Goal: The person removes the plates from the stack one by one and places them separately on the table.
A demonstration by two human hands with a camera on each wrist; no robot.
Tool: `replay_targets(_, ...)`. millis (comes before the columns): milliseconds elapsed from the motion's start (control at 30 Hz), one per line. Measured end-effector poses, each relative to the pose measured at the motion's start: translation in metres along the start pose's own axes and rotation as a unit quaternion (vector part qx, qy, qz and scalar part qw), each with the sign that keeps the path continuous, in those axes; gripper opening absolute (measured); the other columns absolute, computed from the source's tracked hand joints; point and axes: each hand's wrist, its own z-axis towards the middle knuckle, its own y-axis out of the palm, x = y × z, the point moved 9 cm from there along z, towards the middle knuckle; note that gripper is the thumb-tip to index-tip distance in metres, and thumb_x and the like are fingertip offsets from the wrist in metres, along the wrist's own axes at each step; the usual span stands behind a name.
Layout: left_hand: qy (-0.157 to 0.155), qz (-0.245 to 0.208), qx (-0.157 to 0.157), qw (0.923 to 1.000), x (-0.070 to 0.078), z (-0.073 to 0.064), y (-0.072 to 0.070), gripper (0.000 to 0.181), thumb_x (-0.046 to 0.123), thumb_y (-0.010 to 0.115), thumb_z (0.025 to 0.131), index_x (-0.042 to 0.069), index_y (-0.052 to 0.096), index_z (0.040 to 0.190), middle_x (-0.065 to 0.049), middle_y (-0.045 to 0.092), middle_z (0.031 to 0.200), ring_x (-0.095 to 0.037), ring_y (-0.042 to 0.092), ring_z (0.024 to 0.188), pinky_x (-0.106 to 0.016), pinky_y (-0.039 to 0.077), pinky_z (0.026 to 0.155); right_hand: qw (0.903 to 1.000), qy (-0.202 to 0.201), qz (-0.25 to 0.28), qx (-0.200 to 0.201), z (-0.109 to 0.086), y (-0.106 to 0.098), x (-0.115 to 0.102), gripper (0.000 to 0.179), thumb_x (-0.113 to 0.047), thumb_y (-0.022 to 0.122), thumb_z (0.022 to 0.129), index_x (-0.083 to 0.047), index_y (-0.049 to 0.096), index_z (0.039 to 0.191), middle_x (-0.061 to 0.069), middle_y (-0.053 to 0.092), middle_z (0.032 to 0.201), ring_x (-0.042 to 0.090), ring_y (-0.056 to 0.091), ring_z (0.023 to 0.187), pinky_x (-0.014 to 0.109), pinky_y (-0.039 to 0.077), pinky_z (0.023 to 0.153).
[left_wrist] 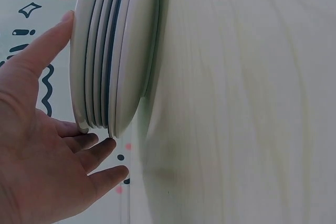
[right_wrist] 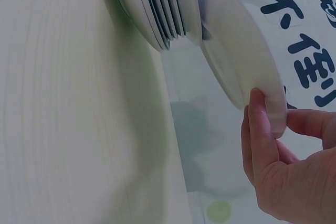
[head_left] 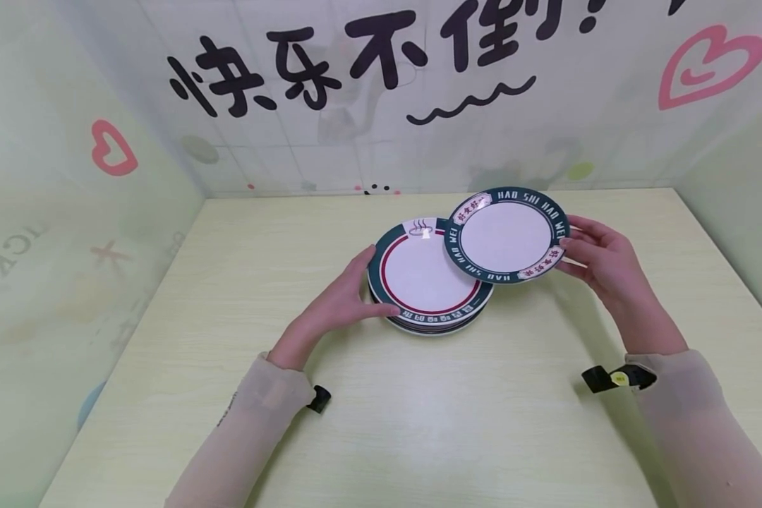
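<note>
A stack of round plates [head_left: 430,275] stands on the table, its top plate white with a dark green band and a thin red ring. My left hand [head_left: 349,293] lies at the stack's left side, thumb and fingers spread and touching the edge. In the left wrist view the rims of several stacked plates [left_wrist: 107,61] show beside the hand [left_wrist: 47,114]. My right hand [head_left: 600,257] pinches the right rim of another plate [head_left: 506,235], white with a green lettered band. This plate is tilted and overlaps the stack's upper right; its pale underside [right_wrist: 239,40] shows in the right wrist view.
The pale wood table [head_left: 457,423] meets a printed back wall [head_left: 368,155] with black characters and hearts. Side walls [head_left: 70,247] close in the left and right. Black straps [head_left: 619,379] circle both wrists.
</note>
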Motion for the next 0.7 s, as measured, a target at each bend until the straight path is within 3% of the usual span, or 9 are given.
replay_targets(233,0.003,0.001,-0.002,1.0000,0.0010,0.0002,-0.0006,0.119,0.050,0.083,0.076,0.018,0.006,0.162,-0.003,0.011,0.169,-0.025,0.014,0.156,-0.050,0.026,0.125,0.9998,-0.003,0.020,0.008,-0.0011,-0.0020,-0.0002,0.062,-0.010,0.068,0.093,-0.007,0.040,0.149,-0.009,0.070,0.101,0.006,0.070,0.086,0.020,0.062,0.071)
replay_targets(400,0.001,0.002,-0.002,1.0000,0.0010,-0.0001,-0.0011,0.119,0.049,0.083,0.077,0.018,0.006,0.162,-0.003,0.011,0.169,-0.026,0.014,0.156,-0.051,0.026,0.125,0.9997,0.001,-0.004,0.023,-0.0003,-0.0048,0.0000,0.066,-0.014,0.069,0.093,-0.009,0.039,0.151,-0.012,0.069,0.102,0.004,0.069,0.087,0.018,0.061,0.072)
replay_targets(700,0.001,0.002,-0.001,1.0000,0.0009,0.0000,-0.0011,0.119,0.048,0.083,0.077,0.018,0.006,0.162,-0.003,0.011,0.169,-0.026,0.015,0.156,-0.051,0.027,0.124,0.9993,0.007,0.005,0.036,0.0005,-0.0097,-0.0002,0.066,-0.015,0.070,0.093,-0.010,0.039,0.151,-0.011,0.068,0.104,0.004,0.069,0.087,0.018,0.061,0.073)
